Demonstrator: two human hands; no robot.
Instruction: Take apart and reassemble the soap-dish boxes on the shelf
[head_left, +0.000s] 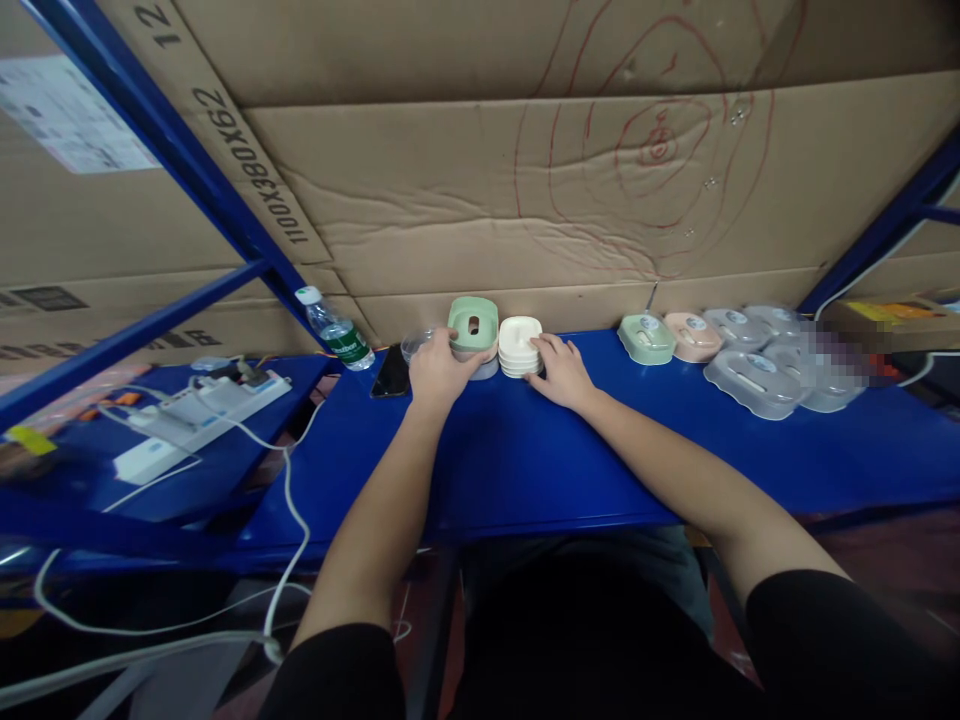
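My left hand (440, 368) is closed on the front left of a stack topped by a light green square plastic piece (472, 312) with a dark oval hole. Pinkish and grey pieces show under the green one, partly hidden by my fingers. Close to its right stands a stack of small white square plastic pieces (519, 350). The fingers and thumb of my right hand (561, 372) curl against the right side of this white stack. Behind my left hand is a clear round plastic container (414, 345), half hidden.
A phone (391, 372) and a water bottle (337, 330) lie to the left on the blue table (525, 470). Green (647, 339), pink (694, 336) and several grey lidded boxes (754, 380) stand at right. Cardboard rises behind. A power strip (202, 425) with cables is at far left.
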